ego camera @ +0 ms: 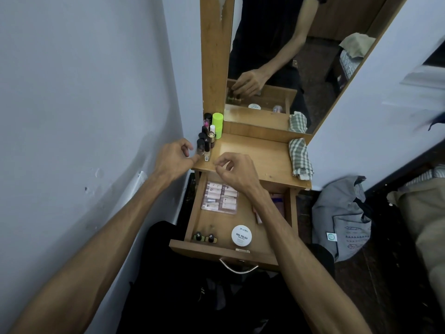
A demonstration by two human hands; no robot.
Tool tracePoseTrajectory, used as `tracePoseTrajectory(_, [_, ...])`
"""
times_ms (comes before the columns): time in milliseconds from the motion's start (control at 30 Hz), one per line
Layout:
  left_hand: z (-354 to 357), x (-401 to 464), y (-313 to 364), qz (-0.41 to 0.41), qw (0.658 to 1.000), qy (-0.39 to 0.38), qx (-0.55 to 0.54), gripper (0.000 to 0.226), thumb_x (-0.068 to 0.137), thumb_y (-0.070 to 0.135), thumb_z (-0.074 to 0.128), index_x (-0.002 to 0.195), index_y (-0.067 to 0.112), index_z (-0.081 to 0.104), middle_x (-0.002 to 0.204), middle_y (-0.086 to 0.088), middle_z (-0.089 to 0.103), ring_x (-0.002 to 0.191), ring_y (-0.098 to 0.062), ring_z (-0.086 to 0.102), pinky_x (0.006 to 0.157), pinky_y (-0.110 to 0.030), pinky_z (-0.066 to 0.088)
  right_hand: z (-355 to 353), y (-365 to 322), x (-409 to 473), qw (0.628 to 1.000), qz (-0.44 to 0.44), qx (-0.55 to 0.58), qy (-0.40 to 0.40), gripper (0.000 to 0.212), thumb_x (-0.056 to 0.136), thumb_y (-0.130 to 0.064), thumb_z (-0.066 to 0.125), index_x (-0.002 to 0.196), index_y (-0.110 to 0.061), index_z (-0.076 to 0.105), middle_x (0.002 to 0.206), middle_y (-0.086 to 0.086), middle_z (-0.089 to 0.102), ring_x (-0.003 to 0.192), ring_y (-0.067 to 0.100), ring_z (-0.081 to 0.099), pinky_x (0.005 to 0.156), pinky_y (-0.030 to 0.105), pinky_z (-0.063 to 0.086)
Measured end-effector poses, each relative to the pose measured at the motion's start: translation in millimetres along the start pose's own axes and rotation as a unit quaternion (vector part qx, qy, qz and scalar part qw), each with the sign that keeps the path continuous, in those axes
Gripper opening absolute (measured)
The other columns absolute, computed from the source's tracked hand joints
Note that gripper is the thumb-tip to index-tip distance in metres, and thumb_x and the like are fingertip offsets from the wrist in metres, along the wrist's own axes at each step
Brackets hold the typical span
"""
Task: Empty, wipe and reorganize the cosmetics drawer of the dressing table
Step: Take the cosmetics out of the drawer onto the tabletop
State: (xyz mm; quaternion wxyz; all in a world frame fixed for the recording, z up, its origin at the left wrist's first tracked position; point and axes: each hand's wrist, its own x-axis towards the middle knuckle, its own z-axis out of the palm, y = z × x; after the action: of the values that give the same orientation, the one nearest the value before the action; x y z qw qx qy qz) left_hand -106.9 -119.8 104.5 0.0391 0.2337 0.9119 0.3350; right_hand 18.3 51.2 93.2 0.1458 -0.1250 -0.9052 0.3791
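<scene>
A person's two bare hands hover over a narrow wooden dressing-table counter [260, 155], its pull-out wooden cosmetics drawer [207, 249] standing open below. The left hand [174, 156] sits at the counter's left front corner, fingers loosely curled and holding nothing, its fingertips just beside a cluster of small dark-capped nail-polish bottles and lipsticks [206, 141] standing upright against the wall, a lime-green cylindrical container [217, 124] behind them. The right hand [237, 172] hangs above the counter's front edge, fingers half curled, thumb and forefinger nearly pinched, with no object visible between them.

The drawer is only partly emptied. Inside lie a clear flat plastic pack of pale pink tubes [220, 197] at the back left, a white round tub labelled nail polish [241, 235] near the front, two small dark-capped bottles [204, 237] upright in the front-left corner, and pinkish items partly hidden under the right forearm.

A folded green-and-white checked cloth [299, 157] rests unused along the counter's right edge.

What remains lies below and nearer the body than both hands; the right hand, directly above the drawer, appears better placed, with the pack's long axis running front to back.
</scene>
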Motion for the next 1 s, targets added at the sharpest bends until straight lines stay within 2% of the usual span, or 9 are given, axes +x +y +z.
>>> tracePoseTrajectory(67, [2.6, -18.4, -2.6, 0.010, 0.999, -0.033, -0.011, 0.014, 0.080, 0.022, 0.079, 0.082, 0.028, 0.067, 0.076, 0.008, 0.066, 0.068, -0.006, 0.058, 0.061, -0.024, 0.044, 2.8, 4.2, -14.6, 0.999, 0.004, 0.004, -0.049, 0.011, 0.076, -0.023, 0.069, 0.081, -0.026, 0.079, 0.074, -0.015, 0.073, 0.064, 0.000, 0.066, 0.065, 0.029, 0.059])
tracePoseTrajectory(133, [6.9, -37.4, -7.3, 0.028, 0.995, -0.099, -0.005, 0.018, 0.079, 0.015, 0.077, 0.075, 0.030, 0.067, 0.073, 0.011, 0.068, 0.066, -0.004, 0.059, 0.063, -0.020, 0.043, 5.5, 7.0, -30.8, 0.993, 0.010, -0.003, -0.116, 0.011, 0.075, -0.021, 0.070, 0.078, -0.029, 0.078, 0.071, -0.014, 0.073, 0.065, -0.002, 0.067, 0.068, 0.028, 0.059])
tracePoseTrajectory(267, [16.0, -71.2, -11.6, 0.048, 0.968, -0.244, 0.036, 0.015, 0.076, 0.016, 0.079, 0.080, 0.030, 0.075, 0.075, 0.015, 0.070, 0.068, 0.002, 0.062, 0.064, -0.015, 0.043, 15.1, 16.5, -58.7, 0.968, 0.035, -0.036, -0.245, 0.012, 0.072, -0.025, 0.079, 0.083, -0.029, 0.080, 0.069, -0.013, 0.074, 0.065, -0.004, 0.064, 0.074, 0.028, 0.059])
tracePoseTrajectory(400, [24.3, -94.9, -15.4, 0.069, 0.940, -0.321, 0.095, 0.023, 0.070, 0.016, 0.077, 0.088, 0.031, 0.079, 0.074, 0.020, 0.069, 0.066, 0.005, 0.062, 0.059, -0.007, 0.041, 23.0, 17.9, -79.8, 0.941, 0.063, -0.026, -0.330, 0.020, 0.072, -0.014, 0.076, 0.090, -0.020, 0.080, 0.067, -0.012, 0.073, 0.066, -0.004, 0.063, 0.074, 0.024, 0.055])
tracePoseTrajectory(467, [25.5, -102.8, -17.6, 0.073, 0.926, -0.351, 0.118, 0.031, 0.068, 0.013, 0.075, 0.089, 0.035, 0.079, 0.076, 0.019, 0.071, 0.070, 0.001, 0.065, 0.059, -0.010, 0.047, 27.3, 19.4, -87.3, 0.938, 0.068, -0.024, -0.339, 0.022, 0.071, -0.016, 0.076, 0.091, -0.023, 0.080, 0.072, -0.009, 0.076, 0.067, -0.002, 0.065, 0.073, 0.027, 0.057])
tracePoseTrajectory(567, [24.2, -108.9, -18.3, 0.083, 0.918, -0.364, 0.136, 0.026, 0.066, 0.027, 0.083, 0.090, 0.038, 0.078, 0.078, 0.017, 0.072, 0.071, 0.000, 0.065, 0.066, -0.020, 0.054, 33.6, 23.2, -93.9, 0.937, 0.076, -0.023, -0.341, 0.023, 0.069, -0.022, 0.080, 0.091, -0.027, 0.079, 0.077, -0.006, 0.077, 0.069, 0.002, 0.067, 0.073, 0.033, 0.058])
tracePoseTrajectory(633, [23.9, -110.9, -18.0, 0.088, 0.915, -0.368, 0.140, 0.026, 0.067, 0.034, 0.086, 0.092, 0.035, 0.078, 0.081, 0.015, 0.072, 0.072, -0.002, 0.065, 0.067, -0.022, 0.054, 37.5, 25.9, -96.3, 0.939, 0.076, -0.029, -0.334, 0.022, 0.070, -0.024, 0.082, 0.091, -0.027, 0.079, 0.079, -0.006, 0.077, 0.073, 0.006, 0.070, 0.072, 0.032, 0.058])
tracePoseTrajectory(800, [28.0, -115.9, -14.7, 0.116, 0.919, -0.343, 0.157, 0.020, 0.073, 0.032, 0.081, 0.093, 0.033, 0.080, 0.081, 0.018, 0.068, 0.072, -0.003, 0.059, 0.068, -0.020, 0.050, 41.3, 30.8, -100.2, 0.951, 0.061, -0.031, -0.300, 0.018, 0.075, -0.030, 0.082, 0.092, -0.025, 0.080, 0.079, -0.007, 0.076, 0.073, 0.008, 0.069, 0.068, 0.032, 0.058])
tracePoseTrajectory(1000, [33.1, -113.9, -21.2, 0.089, 0.938, -0.313, 0.119, 0.011, 0.075, 0.025, 0.081, 0.086, 0.028, 0.079, 0.079, 0.015, 0.071, 0.072, -0.002, 0.063, 0.063, -0.014, 0.046, 38.1, 34.6, -100.1, 0.965, 0.049, -0.014, -0.256, 0.010, 0.081, -0.020, 0.079, 0.091, -0.024, 0.082, 0.078, -0.010, 0.073, 0.070, -0.002, 0.064, 0.059, 0.013, 0.047])
